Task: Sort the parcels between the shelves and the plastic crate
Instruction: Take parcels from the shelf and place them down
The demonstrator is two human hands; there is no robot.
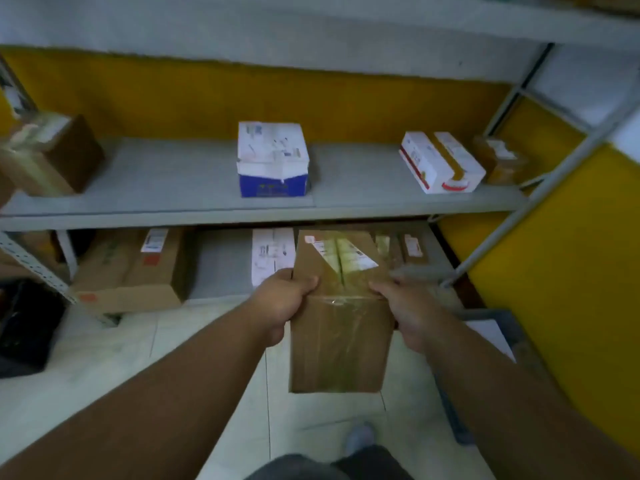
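— Parcel (341,327): where do we have it?

— In the air before the shelves (214,209), over the floor, its taped top tilted toward the lower shelf. Our left hand (282,303) grips its left edge, thumb curled over the top; our right hand (403,310) grips the right edge the same way.

— And around it?

— On the middle shelf we see a white-and-blue box (273,160), a white box (441,162) to the right, brown boxes at both ends. The grey crate (505,323) sits low at our right, partly hidden by our arm.
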